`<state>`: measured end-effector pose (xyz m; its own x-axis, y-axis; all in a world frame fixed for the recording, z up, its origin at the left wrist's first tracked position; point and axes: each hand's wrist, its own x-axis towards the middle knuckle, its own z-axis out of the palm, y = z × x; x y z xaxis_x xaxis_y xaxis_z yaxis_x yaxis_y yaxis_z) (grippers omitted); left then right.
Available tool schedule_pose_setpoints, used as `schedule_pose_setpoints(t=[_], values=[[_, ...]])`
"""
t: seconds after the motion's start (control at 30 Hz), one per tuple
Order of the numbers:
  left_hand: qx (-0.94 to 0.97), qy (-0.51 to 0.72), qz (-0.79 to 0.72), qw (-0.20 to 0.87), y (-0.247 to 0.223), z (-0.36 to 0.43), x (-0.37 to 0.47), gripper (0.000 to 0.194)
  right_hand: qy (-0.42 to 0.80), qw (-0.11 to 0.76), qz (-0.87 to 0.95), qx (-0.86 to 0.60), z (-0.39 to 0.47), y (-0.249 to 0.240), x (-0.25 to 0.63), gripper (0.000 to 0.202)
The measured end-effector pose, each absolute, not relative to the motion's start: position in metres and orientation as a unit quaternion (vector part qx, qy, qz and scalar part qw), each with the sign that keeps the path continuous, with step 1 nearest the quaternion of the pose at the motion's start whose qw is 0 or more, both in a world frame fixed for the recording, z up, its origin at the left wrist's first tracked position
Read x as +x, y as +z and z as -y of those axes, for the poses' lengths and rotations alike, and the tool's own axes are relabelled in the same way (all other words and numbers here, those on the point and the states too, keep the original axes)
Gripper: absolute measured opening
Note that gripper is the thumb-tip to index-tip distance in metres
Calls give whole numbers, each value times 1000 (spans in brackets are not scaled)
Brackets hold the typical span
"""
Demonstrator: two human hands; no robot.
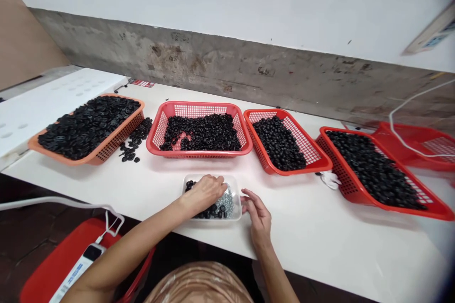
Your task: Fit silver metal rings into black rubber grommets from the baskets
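Note:
A clear plastic tray (234,217) stands near the table's front edge. Inside it lie small black round parts (209,213) and a heap of small silvery metal pieces (227,203). My left hand (209,191) reaches over the tray from the left with its fingers curled together and pointing down. Whatever is between those fingertips is hidden. Just beyond the tray's right side is my right hand (260,215), thumb and fingers drawn toward each other. Something too small to make out may be between them.
Behind the tray, a pink-red basket (199,153) and a red basket (316,166) hold black rings and beads. An orange basket (94,154) of flat black parts stands left, with loose parts (135,138) beside it. Another red basket (350,189) is at right, near a crumpled white scrap (330,180).

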<state>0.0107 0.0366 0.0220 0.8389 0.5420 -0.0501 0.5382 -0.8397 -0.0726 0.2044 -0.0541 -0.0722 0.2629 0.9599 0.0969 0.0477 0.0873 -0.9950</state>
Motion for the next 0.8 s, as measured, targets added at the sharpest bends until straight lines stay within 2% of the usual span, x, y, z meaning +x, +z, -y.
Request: schedule_pose_setpoints(t=[0.27,0.5,0.8], values=[[-974,33,225,-26,14,-35,47,13,363,564,504,-544,60,-69,203,35],[-963,21,265,-54,10,-32,47,17,330,538,551,-546,64,-74,206,32],[-945,32,308,-107,1,-38,48,14,334,555,517,-559,67,-72,205,35]])
